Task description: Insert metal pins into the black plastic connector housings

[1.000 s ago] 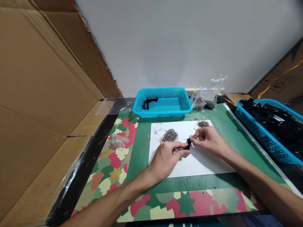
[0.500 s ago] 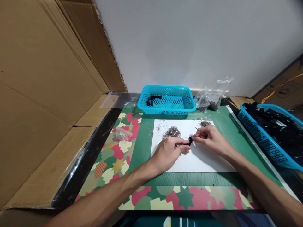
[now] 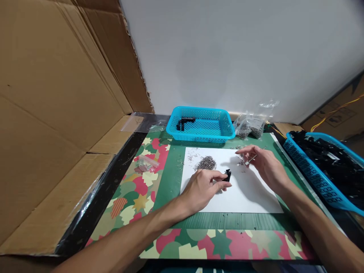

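My left hand [image 3: 206, 185] rests on a white sheet of paper [image 3: 241, 201] and pinches a small black plastic part [image 3: 228, 176] between thumb and fingers. The part's upper end sticks out past the fingertips. Over the right side of the sheet, my right hand [image 3: 265, 165] is raised with a thin metal rod-like tool [image 3: 256, 156] lying across its fingers; its exact kind cannot be made out. Just beyond my left hand lies a pile of small metal pins [image 3: 207, 163]. Another pile of pins [image 3: 239, 148] is partly hidden behind my right hand.
A blue basket [image 3: 200, 138] holding a few black parts stands at the back. To the right, another blue basket [image 3: 321, 182] is heaped with black pieces. Clear bags of metal bits [image 3: 254, 129] sit against the wall. Cardboard [image 3: 57, 113] walls the left side.
My right hand has drawn away from the black part, up and to the right, and its fingers have spread. My left hand still holds the part, now tipped more upright.
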A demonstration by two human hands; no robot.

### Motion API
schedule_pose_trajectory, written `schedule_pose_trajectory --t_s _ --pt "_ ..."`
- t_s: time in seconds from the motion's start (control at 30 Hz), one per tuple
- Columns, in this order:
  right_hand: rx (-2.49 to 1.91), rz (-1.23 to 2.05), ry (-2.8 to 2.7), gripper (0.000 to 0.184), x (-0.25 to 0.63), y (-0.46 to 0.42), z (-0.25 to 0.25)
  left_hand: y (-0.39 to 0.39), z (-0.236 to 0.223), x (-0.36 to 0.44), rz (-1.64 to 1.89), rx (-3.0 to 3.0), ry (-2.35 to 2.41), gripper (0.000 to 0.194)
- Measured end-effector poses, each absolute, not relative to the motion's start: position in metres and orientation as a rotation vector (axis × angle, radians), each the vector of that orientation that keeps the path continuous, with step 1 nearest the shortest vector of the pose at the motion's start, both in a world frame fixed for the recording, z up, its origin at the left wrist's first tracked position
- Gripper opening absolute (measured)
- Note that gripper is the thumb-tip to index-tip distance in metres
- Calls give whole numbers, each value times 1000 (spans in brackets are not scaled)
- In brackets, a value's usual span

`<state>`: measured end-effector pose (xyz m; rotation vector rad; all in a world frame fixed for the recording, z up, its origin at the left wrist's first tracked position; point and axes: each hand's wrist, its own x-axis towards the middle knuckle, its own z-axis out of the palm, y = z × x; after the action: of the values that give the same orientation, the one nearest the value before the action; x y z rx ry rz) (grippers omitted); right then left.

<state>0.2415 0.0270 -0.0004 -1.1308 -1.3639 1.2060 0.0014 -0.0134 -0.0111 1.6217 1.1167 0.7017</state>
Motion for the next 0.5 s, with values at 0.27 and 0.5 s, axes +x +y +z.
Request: schedule_pose_trajectory --t_s 0.27,0.5 --pt "-1297 1266 -1586 60 238 24 -5 -14 -10 1 666 1651 1122 33" --pt "-1335 1108 -1644 56 223 18 -10 -13 -13 2 675 1679 1099 34"
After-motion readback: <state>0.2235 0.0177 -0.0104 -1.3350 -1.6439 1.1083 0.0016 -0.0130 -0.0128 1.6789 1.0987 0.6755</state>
